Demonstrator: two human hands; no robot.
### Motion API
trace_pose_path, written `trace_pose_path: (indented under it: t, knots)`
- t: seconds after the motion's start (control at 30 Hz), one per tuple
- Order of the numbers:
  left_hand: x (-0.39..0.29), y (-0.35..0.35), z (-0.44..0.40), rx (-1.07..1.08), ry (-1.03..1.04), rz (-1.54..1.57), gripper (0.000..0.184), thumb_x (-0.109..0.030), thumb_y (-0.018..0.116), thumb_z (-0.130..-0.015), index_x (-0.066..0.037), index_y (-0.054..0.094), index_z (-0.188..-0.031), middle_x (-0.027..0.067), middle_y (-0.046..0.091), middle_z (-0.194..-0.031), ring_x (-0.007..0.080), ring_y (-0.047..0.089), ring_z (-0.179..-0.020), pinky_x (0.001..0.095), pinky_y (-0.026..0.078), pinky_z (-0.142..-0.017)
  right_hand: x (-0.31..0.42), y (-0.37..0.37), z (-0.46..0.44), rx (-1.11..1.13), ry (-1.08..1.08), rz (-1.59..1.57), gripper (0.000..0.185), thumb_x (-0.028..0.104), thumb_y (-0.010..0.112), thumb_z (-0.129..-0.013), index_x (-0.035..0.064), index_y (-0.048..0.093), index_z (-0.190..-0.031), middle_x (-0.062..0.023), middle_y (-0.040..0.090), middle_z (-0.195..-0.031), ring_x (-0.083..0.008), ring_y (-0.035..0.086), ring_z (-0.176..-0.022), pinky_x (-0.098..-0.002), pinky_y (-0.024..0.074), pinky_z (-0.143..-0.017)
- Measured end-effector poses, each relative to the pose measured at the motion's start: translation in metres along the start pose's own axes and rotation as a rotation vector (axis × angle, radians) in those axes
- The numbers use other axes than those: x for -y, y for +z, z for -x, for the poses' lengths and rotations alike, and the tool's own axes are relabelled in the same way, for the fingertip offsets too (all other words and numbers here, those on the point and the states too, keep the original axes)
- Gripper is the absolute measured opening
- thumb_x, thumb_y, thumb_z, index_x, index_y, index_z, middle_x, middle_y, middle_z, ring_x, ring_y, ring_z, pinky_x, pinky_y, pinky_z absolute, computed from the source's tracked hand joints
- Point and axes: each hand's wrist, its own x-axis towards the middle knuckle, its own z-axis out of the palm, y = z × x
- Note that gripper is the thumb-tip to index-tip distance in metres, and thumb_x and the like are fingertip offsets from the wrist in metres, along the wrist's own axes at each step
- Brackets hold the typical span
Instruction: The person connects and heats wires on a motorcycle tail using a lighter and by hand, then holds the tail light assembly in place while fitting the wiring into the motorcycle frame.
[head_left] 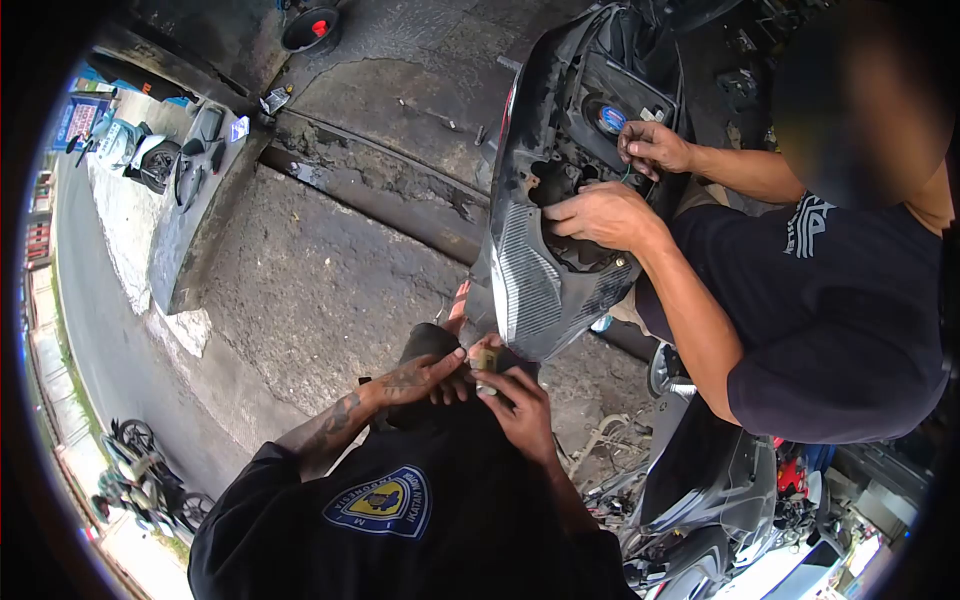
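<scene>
- Right hand (520, 408): grip clamped on small yellowish part (486, 359)
- Left hand (432, 374): just beside it, can't tell grip
- Co-worker's hands (612, 217) at scooter body (530, 275), far right

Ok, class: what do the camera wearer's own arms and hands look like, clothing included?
The left hand and right hand are gloveless. Dark-inked tattoos mark the left forearm. The black fabric shirt sleeves are short.
</scene>
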Motion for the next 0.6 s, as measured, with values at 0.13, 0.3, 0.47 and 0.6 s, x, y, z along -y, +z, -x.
trace_pose_path:
  t: [0.13, 0.3, 0.47, 0.6]
  knots:
    - [0.020, 0.016, -0.005, -0.026, 0.010, 0.560, 0.047, -0.042, 0.040, -0.103, -0.013, 0.046, -0.139, 0.0039, 0.062, -0.107, 0.0123, 0.061, -0.094, 0.0280, 0.055, -0.071, 0.002, 0.022, -0.019, 0.216, -0.341, 0.165, 0.036, 0.007, 0.065, -0.087, 0.0111, 0.064, -0.122, -0.0091, 0.061, -0.096, -0.0272, 0.061, -0.087, -0.0381, 0.0489, -0.082]
    - [0.100, -0.039, -0.010, -0.521, 0.208, -0.307, 0.026, -0.026, 0.047, -0.100, -0.007, 0.055, -0.116, 0.0186, 0.060, -0.104, 0.0288, 0.065, -0.071, 0.0404, 0.054, -0.064, 0.000, 0.015, -0.007, 0.158, -0.226, -0.007, 0.038, 0.003, 0.060, -0.089, 0.0093, 0.060, -0.126, -0.0081, 0.064, -0.100, -0.0233, 0.062, -0.092, -0.0334, 0.0498, -0.081]
    - [0.190, -0.060, -0.004, -0.407, 0.243, -1.017, 0.026, -0.020, 0.055, -0.091, -0.005, 0.057, -0.111, 0.0219, 0.054, -0.105, 0.0395, 0.064, -0.078, 0.0463, 0.053, -0.064, -0.045, 0.023, 0.029, 0.059, -0.006, -0.050, 0.035, 0.003, 0.059, -0.090, 0.0064, 0.060, -0.124, -0.0105, 0.065, -0.099, -0.0214, 0.065, -0.082, -0.0304, 0.0514, -0.073]
    - [0.106, -0.042, 0.042, -0.166, 0.080, -1.196, 0.031, -0.018, 0.057, -0.087, -0.008, 0.060, -0.116, 0.0183, 0.054, -0.112, 0.0385, 0.064, -0.089, 0.0432, 0.055, -0.072, -0.057, 0.026, 0.048, -0.007, 0.080, -0.077, 0.034, 0.004, 0.058, -0.092, 0.0055, 0.059, -0.125, -0.0105, 0.067, -0.097, -0.0200, 0.068, -0.086, -0.0301, 0.0529, -0.076]
